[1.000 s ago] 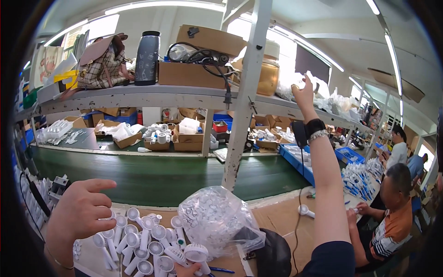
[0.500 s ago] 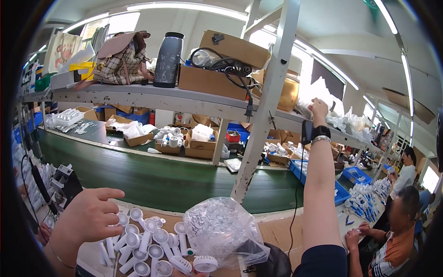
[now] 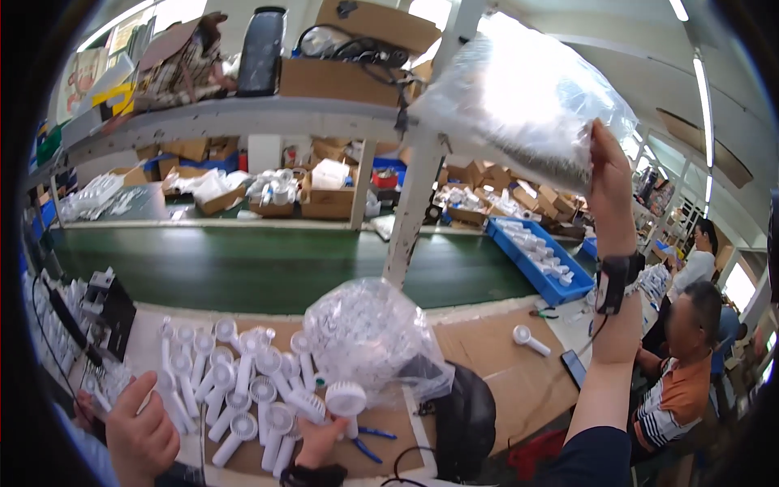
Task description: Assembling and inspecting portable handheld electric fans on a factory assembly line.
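Note:
My right hand [image 3: 610, 166] is raised at the right, fingers closed on the edge of a large clear plastic bag [image 3: 527, 89]. Small dark pieces lie along the bag's bottom, too fine to name. Low in the middle, my left hand [image 3: 318, 441], with a black band at its wrist, grips a white handheld fan [image 3: 347, 399] by its handle. Beside it lie several more white handheld fans [image 3: 264, 390]. A second clear bag [image 3: 365, 329], full of small whitish parts, stands behind the fans. Blue-handled pliers [image 3: 369, 446] lie right of my left hand.
Another person's hand [image 3: 142, 430] is close at lower left. A green conveyor belt [image 3: 276, 268] crosses behind the table, under a shelf [image 3: 203, 114] with a post [image 3: 414, 211]. A blue crate [image 3: 540, 260] holds white parts. A phone [image 3: 573, 369] and a seated co-worker [image 3: 677, 390] are at right.
My right hand has brought the bag off the shelf toward me. My left hand and its fan have come further into view. The other person's pointing hand has lowered and curled.

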`<action>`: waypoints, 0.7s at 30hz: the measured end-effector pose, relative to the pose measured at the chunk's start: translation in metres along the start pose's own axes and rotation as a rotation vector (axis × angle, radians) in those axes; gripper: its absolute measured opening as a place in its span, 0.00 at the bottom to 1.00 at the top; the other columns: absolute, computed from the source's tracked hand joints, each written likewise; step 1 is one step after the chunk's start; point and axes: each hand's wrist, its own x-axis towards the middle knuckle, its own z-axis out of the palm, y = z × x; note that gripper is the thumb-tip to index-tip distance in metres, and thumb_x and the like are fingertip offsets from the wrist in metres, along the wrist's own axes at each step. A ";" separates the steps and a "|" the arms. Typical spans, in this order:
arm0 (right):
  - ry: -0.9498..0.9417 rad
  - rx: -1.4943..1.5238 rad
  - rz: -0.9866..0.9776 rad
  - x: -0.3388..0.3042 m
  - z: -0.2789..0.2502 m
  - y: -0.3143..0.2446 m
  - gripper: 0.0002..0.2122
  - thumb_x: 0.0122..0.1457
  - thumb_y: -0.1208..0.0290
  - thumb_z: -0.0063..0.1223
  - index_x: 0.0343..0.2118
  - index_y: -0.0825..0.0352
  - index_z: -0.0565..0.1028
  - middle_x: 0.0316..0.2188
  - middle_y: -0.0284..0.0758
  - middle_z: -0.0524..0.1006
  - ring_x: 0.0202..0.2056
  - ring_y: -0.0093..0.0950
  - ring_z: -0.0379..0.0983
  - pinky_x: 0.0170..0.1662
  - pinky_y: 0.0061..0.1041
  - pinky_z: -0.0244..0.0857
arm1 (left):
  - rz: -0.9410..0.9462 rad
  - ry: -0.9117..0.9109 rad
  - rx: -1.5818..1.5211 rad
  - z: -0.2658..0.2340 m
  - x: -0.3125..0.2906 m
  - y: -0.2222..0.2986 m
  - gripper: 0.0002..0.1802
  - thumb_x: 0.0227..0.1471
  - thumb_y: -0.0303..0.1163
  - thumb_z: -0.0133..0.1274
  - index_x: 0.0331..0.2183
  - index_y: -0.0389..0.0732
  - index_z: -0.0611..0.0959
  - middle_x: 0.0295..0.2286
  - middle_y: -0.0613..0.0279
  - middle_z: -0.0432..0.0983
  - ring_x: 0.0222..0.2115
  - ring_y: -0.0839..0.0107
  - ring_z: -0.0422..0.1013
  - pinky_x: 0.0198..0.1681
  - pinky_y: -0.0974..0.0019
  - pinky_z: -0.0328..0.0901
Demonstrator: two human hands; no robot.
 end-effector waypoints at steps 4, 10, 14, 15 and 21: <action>-0.268 0.146 0.291 -0.077 0.085 -0.007 0.09 0.55 0.67 0.44 0.29 0.67 0.71 0.21 0.28 0.69 0.18 0.15 0.64 0.19 0.12 0.58 | 0.003 0.092 0.201 -0.008 -0.029 0.013 0.24 0.32 0.22 0.60 0.37 0.37 0.72 0.29 0.67 0.69 0.31 0.76 0.66 0.35 0.71 0.63; -0.605 0.240 0.513 -0.153 0.189 0.019 0.10 0.56 0.65 0.44 0.30 0.68 0.72 0.19 0.27 0.68 0.19 0.16 0.65 0.22 0.12 0.59 | 0.075 0.032 0.374 0.001 -0.028 0.020 0.16 0.36 0.24 0.59 0.33 0.39 0.75 0.26 0.68 0.71 0.27 0.80 0.66 0.31 0.73 0.63; -0.812 0.250 0.565 -0.189 0.252 0.027 0.11 0.56 0.64 0.43 0.31 0.68 0.72 0.18 0.26 0.67 0.21 0.16 0.65 0.25 0.12 0.59 | -0.006 0.051 0.379 -0.008 -0.027 0.009 0.26 0.35 0.31 0.60 0.40 0.37 0.73 0.34 0.64 0.71 0.37 0.76 0.65 0.40 0.70 0.60; -0.854 0.232 0.592 -0.196 0.264 0.026 0.12 0.56 0.65 0.43 0.32 0.68 0.73 0.18 0.26 0.67 0.21 0.16 0.65 0.26 0.13 0.59 | 0.107 0.047 0.351 0.000 -0.032 0.022 0.37 0.35 0.32 0.61 0.48 0.38 0.64 0.43 0.61 0.65 0.42 0.74 0.62 0.45 0.69 0.58; -0.936 0.301 0.687 -0.229 0.314 0.053 0.12 0.55 0.64 0.45 0.33 0.69 0.74 0.20 0.27 0.67 0.22 0.16 0.65 0.27 0.15 0.61 | 0.066 0.038 0.309 0.004 -0.022 0.026 0.32 0.35 0.32 0.61 0.44 0.38 0.67 0.39 0.62 0.67 0.39 0.75 0.64 0.42 0.69 0.59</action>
